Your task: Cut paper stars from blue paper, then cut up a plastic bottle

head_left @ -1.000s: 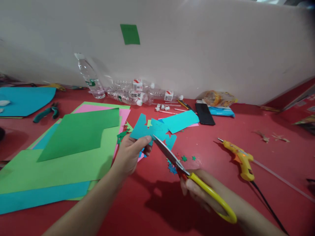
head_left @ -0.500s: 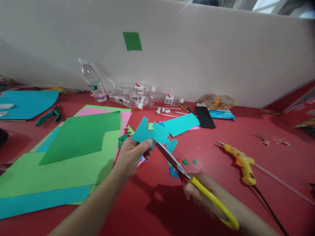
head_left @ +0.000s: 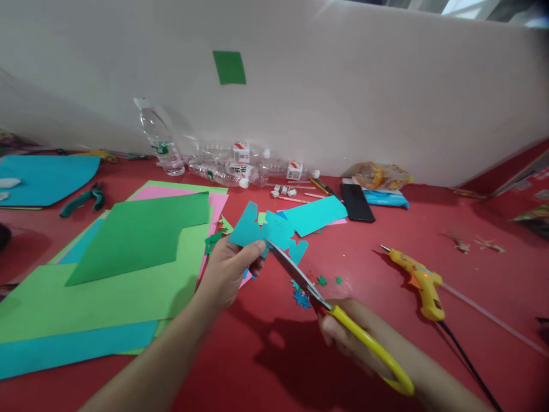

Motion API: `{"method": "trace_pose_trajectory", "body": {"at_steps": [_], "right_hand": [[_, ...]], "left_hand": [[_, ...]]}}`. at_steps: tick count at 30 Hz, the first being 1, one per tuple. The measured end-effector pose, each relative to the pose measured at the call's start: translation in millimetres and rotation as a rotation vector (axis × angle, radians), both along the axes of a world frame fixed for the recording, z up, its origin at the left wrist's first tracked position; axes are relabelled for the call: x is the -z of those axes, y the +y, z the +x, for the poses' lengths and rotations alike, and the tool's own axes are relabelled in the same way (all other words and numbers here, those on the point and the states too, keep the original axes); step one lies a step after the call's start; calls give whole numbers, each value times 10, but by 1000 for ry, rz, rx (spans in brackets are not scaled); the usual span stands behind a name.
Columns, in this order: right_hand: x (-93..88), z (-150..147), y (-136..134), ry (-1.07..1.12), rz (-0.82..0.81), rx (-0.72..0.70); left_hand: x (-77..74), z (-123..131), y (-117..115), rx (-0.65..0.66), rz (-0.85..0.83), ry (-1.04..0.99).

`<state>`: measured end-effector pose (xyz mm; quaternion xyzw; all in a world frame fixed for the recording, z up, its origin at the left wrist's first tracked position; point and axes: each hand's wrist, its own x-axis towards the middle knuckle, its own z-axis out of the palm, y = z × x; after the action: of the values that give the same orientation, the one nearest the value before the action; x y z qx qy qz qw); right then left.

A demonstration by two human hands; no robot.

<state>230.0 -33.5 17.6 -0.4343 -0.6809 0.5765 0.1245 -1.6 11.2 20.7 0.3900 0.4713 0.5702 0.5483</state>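
My left hand [head_left: 231,263] pinches a piece of blue paper [head_left: 278,229] with notches cut along its edges. Closed around the yellow-handled scissors [head_left: 304,280] is my right hand [head_left: 351,337]. The scissor tips meet the paper's lower edge, close beside my left thumb. Small blue paper stars [head_left: 302,298] lie under the blades, and a few green stars [head_left: 321,280] are scattered to their right. Green paper scraps [head_left: 214,240] sit just behind my left hand.
Coloured paper sheets [head_left: 128,303] cover the left, with pliers [head_left: 83,200] beyond. Plastic bottles [head_left: 231,169] stand and lie along the white wall. A black phone [head_left: 357,202] rests at the back. On the right lies a yellow glue gun [head_left: 416,277], its cord trailing forward.
The view has shifted very slightly. Both hands, the scissors and the blue paper keep nearly the same position.
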Motion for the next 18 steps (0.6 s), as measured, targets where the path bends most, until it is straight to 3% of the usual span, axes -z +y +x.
{"method": "trace_pose_trajectory", "body": {"at_steps": [5,13,18], "right_hand": [[-38,-29,-2,16,90,27],[-54,3,-4,-22,-110,-6],[7,-3,-1,12,-112,31]], "left_hand": [[8,10,-3,-1,8,1],[17,19,12,-7,16,-12],[52,12,-5,10,34,-18]]}}
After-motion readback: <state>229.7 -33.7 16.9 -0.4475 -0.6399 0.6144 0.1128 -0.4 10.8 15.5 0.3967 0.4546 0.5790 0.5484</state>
